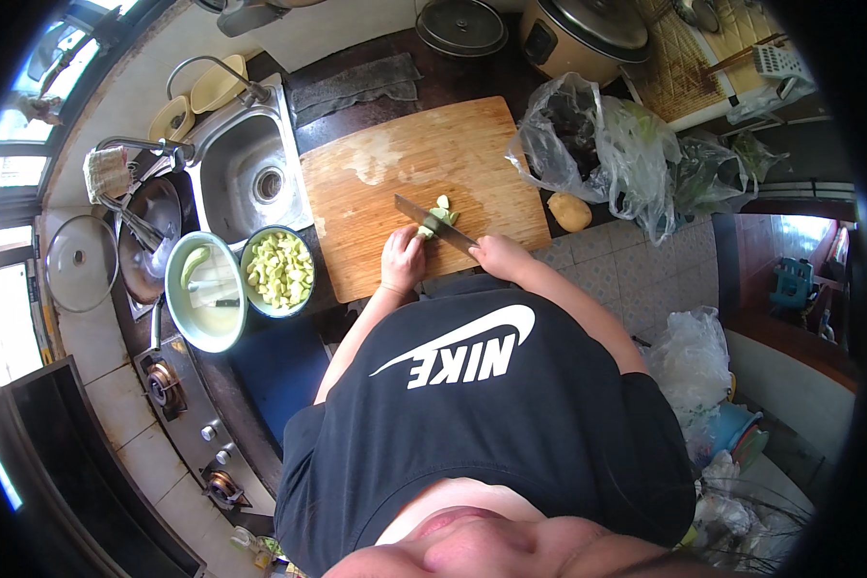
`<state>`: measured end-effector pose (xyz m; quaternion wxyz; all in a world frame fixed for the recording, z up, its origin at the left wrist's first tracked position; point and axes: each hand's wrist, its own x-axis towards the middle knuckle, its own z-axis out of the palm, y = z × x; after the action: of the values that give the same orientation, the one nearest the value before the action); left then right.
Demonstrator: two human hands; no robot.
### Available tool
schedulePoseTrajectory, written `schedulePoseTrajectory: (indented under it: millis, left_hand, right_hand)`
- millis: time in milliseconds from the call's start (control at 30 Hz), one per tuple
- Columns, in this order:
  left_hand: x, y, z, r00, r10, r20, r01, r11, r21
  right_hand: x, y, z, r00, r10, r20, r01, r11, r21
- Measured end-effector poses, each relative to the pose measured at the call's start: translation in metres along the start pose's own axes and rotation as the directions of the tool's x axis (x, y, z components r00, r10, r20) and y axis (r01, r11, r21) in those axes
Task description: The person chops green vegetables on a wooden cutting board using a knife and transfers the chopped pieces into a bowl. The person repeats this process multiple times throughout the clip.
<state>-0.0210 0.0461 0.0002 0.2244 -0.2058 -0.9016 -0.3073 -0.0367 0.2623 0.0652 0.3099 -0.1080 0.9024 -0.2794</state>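
Note:
On the wooden cutting board (433,152), my right hand (502,256) grips the handle of a cleaver (433,220). Its blade slants up and left across pale green vegetable pieces (444,214). Just left of the blade, my left hand (403,254) has its fingers bent and bunched on the vegetable, which they partly hide. Left of the board, a bowl (313,271) is full of cut pale green chunks (278,271). Beside it, a light green basin (175,318) holds cloudy liquid, a curved pale green vegetable (196,261) and a dark-handled utensil (224,303).
A steel sink (224,173) adjoins the board's left side. At right are a potato (569,212) and plastic bags of produce (632,152). Behind stand a grey cloth (357,88), a dark pan lid (462,26) and a rice cooker (578,43). A gas stove (195,426) lies lower left.

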Motion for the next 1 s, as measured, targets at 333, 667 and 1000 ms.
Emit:
schedulePoseTrajectory:
  millis: [333, 667, 1000]
  left_hand:
    - [-0.004, -0.003, 0.003, 0.999, -0.034, 0.017, 0.035, 0.998, -0.048]
    - [-0.002, 0.0, -0.001, 0.998, 0.027, 0.061, -0.024, 0.999, -0.048]
    - [-0.004, -0.003, 0.001, 0.998, 0.018, 0.061, -0.015, 0.999, -0.052]
  right_hand:
    - [-0.012, 0.005, -0.008, 0.998, 0.048, -0.029, -0.047, 0.997, 0.056]
    - [-0.019, -0.003, -0.017, 1.0, -0.019, 0.002, 0.019, 1.0, 0.01]
    - [-0.005, -0.01, -0.013, 0.993, 0.051, 0.102, -0.05, 0.999, -0.011]
